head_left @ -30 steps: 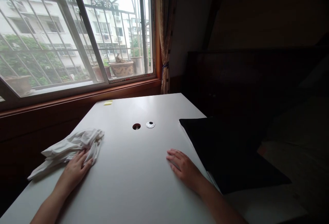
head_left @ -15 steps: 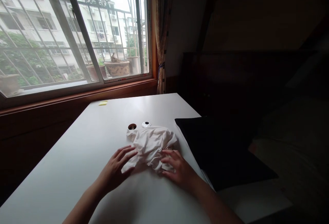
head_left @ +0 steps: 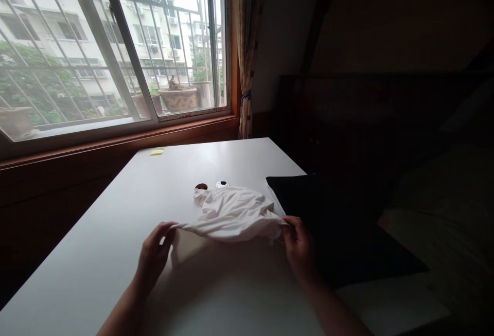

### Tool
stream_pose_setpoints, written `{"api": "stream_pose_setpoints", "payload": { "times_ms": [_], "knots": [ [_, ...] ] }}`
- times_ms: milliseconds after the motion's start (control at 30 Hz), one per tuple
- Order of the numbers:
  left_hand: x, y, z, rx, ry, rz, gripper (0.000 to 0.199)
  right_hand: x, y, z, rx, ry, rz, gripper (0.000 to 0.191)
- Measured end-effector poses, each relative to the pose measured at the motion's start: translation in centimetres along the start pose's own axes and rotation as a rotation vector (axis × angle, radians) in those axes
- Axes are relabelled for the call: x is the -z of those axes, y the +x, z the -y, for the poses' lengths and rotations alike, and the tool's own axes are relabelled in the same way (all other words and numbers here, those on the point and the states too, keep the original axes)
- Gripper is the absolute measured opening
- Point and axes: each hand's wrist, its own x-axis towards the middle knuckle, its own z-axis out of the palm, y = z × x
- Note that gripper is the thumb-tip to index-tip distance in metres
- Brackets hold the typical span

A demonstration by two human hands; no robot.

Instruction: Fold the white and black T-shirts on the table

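A crumpled white cloth garment (head_left: pixel 235 212) lies on the white table (head_left: pixel 96 243), its near edge pulled out sideways and lifted. My left hand (head_left: pixel 155 248) pinches the left end of that edge between thumb and fingers. At the other end, my right hand (head_left: pixel 299 243) is closed on the right corner. The cloth sags a little between the two hands, and its far part stays bunched on the tabletop. What kind of garment it is, I cannot tell.
Beyond the cloth are a round hole (head_left: pixel 201 186) and a white ring-shaped cap (head_left: pixel 222 184) in the tabletop. A black flat sheet (head_left: pixel 343 228) covers the table's right side. A yellow sticky note (head_left: pixel 157 151) lies near the far left corner, below the window (head_left: pixel 170 42).
Both hands have closed on the cloth and moved apart, left hand leftward and right hand rightward. The near edge of the cloth is now stretched between them and raised.
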Motion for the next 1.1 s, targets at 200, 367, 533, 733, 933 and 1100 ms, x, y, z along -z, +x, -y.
{"api": "stream_pose_setpoints", "payload": {
  "times_ms": [200,367,533,733,933,1100],
  "knots": [
    [2.1,0.9,-1.5,0.462,-0.597,-0.233,0.033,-0.6,0.1,0.3,0.046,-0.044,0.045,0.017],
    [1.7,0.8,-3.0,0.694,-0.661,-0.126,0.047,-1.1,0.1,0.3,0.148,-0.069,0.102,0.019],
    [0.0,-0.5,-4.4,0.752,-0.92,0.119,0.038,-0.8,-0.3,2.2,0.321,-0.099,0.144,0.022],
    [-1.1,-0.2,-5.7,0.691,-1.12,0.123,0.022,-1.5,-0.9,3.8,0.424,-0.049,0.314,0.023],
    [1.8,2.0,-2.9,0.663,-1.032,-0.275,0.015,-1.6,-0.5,1.9,0.228,-0.012,0.423,0.026],
    [3.4,2.6,-1.2,0.51,-0.991,-0.425,0.013,-2.1,-0.7,1.8,0.107,0.057,0.514,0.02]
  ]
}}
